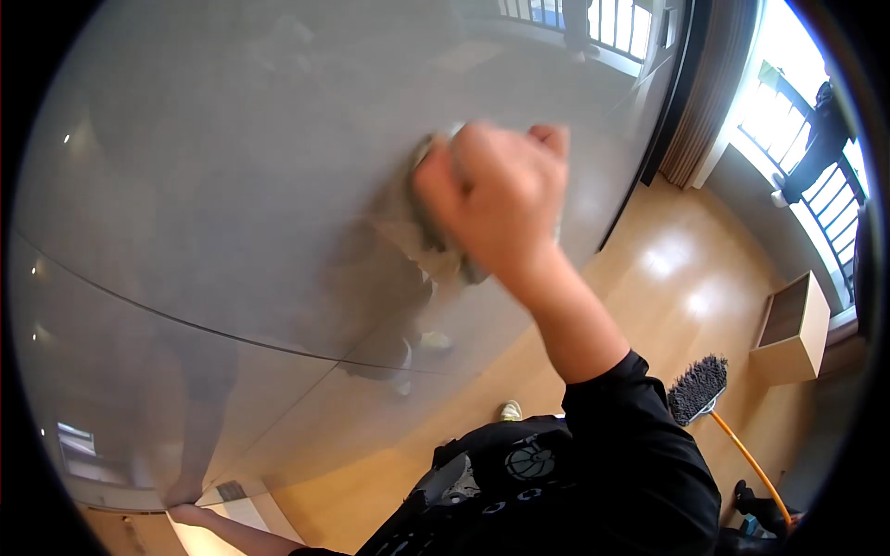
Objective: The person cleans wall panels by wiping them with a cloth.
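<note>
My right hand (505,190) is closed on a greyish cloth (422,199) and presses it against a large glossy grey wall panel (232,185). The hand is slightly blurred, and much of the cloth is hidden behind it. Low at the left, my left hand (190,515) touches the panel's lower edge beside a pale surface; its fingers are too small and blurred to make out. Reflections of my arm and body show in the panel.
A grey fluffy mop (698,389) with an orange handle (751,461) lies at the lower right, near a wooden box (793,334). A person (820,139) is by the balcony railing, upper right. Someone's dark shoe shows at the bottom right. A brown curtain (709,102) hangs beside the panel.
</note>
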The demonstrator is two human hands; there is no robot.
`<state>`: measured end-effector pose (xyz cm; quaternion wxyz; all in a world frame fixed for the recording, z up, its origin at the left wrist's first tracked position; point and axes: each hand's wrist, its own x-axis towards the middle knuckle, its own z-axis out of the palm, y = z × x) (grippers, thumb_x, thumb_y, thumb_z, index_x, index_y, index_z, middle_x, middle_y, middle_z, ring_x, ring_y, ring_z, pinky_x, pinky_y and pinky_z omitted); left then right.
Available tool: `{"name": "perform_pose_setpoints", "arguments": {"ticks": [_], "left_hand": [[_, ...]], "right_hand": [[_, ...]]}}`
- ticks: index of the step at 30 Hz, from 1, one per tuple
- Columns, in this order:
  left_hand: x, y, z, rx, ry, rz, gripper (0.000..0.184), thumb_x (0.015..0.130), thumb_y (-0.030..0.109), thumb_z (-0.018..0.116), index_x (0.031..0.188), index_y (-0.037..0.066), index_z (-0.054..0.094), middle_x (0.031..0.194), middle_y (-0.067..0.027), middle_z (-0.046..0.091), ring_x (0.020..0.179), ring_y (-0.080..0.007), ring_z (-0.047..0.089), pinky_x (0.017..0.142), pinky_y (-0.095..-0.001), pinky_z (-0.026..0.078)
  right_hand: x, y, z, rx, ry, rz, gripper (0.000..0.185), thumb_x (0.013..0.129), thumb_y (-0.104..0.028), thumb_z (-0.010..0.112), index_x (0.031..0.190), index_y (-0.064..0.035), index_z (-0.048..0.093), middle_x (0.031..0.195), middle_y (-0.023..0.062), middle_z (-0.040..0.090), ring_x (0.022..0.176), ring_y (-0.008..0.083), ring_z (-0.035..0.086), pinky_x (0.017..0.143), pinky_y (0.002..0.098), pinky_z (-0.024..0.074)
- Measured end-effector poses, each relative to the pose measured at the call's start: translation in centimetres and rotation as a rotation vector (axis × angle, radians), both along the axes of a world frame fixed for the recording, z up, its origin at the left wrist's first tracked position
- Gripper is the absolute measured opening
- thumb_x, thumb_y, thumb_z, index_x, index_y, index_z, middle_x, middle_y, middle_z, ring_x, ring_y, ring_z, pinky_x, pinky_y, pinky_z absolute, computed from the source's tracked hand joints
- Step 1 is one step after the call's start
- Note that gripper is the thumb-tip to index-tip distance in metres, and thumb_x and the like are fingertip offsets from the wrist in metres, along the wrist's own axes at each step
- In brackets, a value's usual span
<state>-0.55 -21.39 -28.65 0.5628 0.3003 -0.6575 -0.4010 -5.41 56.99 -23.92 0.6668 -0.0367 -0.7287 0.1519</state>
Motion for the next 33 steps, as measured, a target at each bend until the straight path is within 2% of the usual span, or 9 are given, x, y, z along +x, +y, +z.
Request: {"name": "perform_pose_setpoints", "arguments": {"ticks": [3, 4, 8, 15, 18, 22, 23, 29, 33], "left_hand": [[0.5, 6.2, 1.3, -0.023, 0.022, 0.033, 0.055, 0.096, 0.024, 0.038, 0.127, -0.019, 0.051, 0.125, -0.0268, 0.059, 0.108, -0.0344, 0.061, 0.093, -0.0421, 0.053], [0.5, 8.7, 2.1, -0.011, 0.127, 0.048, 0.053, 0.095, 0.024, 0.04, 0.121, -0.019, 0.056, 0.116, -0.0259, 0.063, 0.101, -0.0331, 0.063, 0.086, -0.042, 0.056], [0.7, 8.9, 3.0, 0.058, 0.115, 0.149, 0.047, 0.094, 0.025, 0.045, 0.111, -0.016, 0.063, 0.107, -0.0205, 0.066, 0.087, -0.0294, 0.064, 0.075, -0.0442, 0.057], [1.2, 5.4, 0.3, 0.066, 0.188, 0.042, 0.04, 0.089, 0.021, 0.049, 0.094, -0.016, 0.063, 0.096, -0.0194, 0.064, 0.083, -0.0295, 0.063, 0.071, -0.0437, 0.056], [1.8, 4.2, -1.1, 0.077, 0.167, 0.027, 0.046, 0.091, 0.022, 0.045, 0.103, -0.018, 0.062, 0.104, -0.0232, 0.065, 0.086, -0.032, 0.062, 0.076, -0.0451, 0.056], [1.8, 3.3, -0.2, 0.021, 0.101, 0.032, 0.052, 0.093, 0.024, 0.04, 0.109, -0.021, 0.06, 0.111, -0.0282, 0.064, 0.091, -0.0347, 0.062, 0.082, -0.0453, 0.055], [1.7, 2.8, -0.3, 0.008, 0.079, 0.041, 0.053, 0.093, 0.024, 0.039, 0.109, -0.022, 0.06, 0.112, -0.0285, 0.064, 0.092, -0.0349, 0.062, 0.082, -0.0453, 0.055], [1.1, -0.4, 1.1, 0.0, 0.135, 0.056, 0.055, 0.092, 0.025, 0.038, 0.109, -0.023, 0.059, 0.111, -0.0309, 0.063, 0.091, -0.0375, 0.062, 0.082, -0.0468, 0.055], [2.2, 4.5, 0.7, 0.027, 0.095, 0.097, 0.057, 0.091, 0.026, 0.037, 0.111, -0.022, 0.058, 0.114, -0.0322, 0.062, 0.095, -0.0388, 0.062, 0.086, -0.0483, 0.054]], "right_hand": [[-0.1, 5.2, 1.7, -0.285, -0.053, -0.092, 0.035, 0.086, -0.023, 0.065, 0.062, -0.0044, 0.049, 0.055, 0.0154, 0.049, 0.05, 0.0316, 0.046, 0.055, 0.0397, 0.0403], [0.2, 6.7, 2.4, -0.368, -0.048, -0.108, 0.035, 0.087, -0.025, 0.064, 0.064, -0.0023, 0.052, 0.055, 0.0181, 0.049, 0.05, 0.0344, 0.046, 0.051, 0.0394, 0.0418], [0.5, 7.9, 2.8, -0.397, -0.061, -0.155, 0.034, 0.083, -0.023, 0.064, 0.059, -0.0052, 0.047, 0.048, 0.0145, 0.047, 0.045, 0.0386, 0.047, 0.048, 0.0428, 0.0409], [2.9, -3.6, -3.0, -0.029, -0.127, 0.155, 0.037, 0.07, -0.008, 0.068, 0.057, -0.0145, 0.034, 0.047, 0.0026, 0.032, 0.042, 0.0237, 0.035, 0.054, 0.0351, 0.0267], [3.3, -3.5, -3.3, -0.042, -0.111, 0.148, 0.036, 0.068, -0.008, 0.068, 0.057, -0.0156, 0.034, 0.048, 0.0007, 0.033, 0.042, 0.0216, 0.037, 0.054, 0.035, 0.0268], [1.8, 3.1, -1.5, -0.207, -0.05, -0.081, 0.035, 0.083, -0.016, 0.066, 0.059, -0.0095, 0.041, 0.049, 0.0093, 0.039, 0.045, 0.0305, 0.041, 0.056, 0.0386, 0.0334], [1.2, 4.9, -1.0, -0.236, -0.035, -0.15, 0.031, 0.08, -0.02, 0.066, 0.059, -0.0128, 0.045, 0.042, 0.0036, 0.044, 0.039, 0.0265, 0.046, 0.058, 0.0386, 0.0364], [1.4, 0.9, -1.9, -0.173, -0.095, -0.203, 0.031, 0.078, -0.016, 0.064, 0.058, -0.0151, 0.04, 0.041, 0.0027, 0.041, 0.038, 0.0255, 0.044, 0.055, 0.0368, 0.0337], [1.4, 2.9, -1.0, -0.23, -0.12, -0.218, 0.035, 0.082, -0.017, 0.066, 0.059, -0.01, 0.041, 0.046, 0.0082, 0.041, 0.042, 0.0314, 0.044, 0.058, 0.0356, 0.0368]]}}
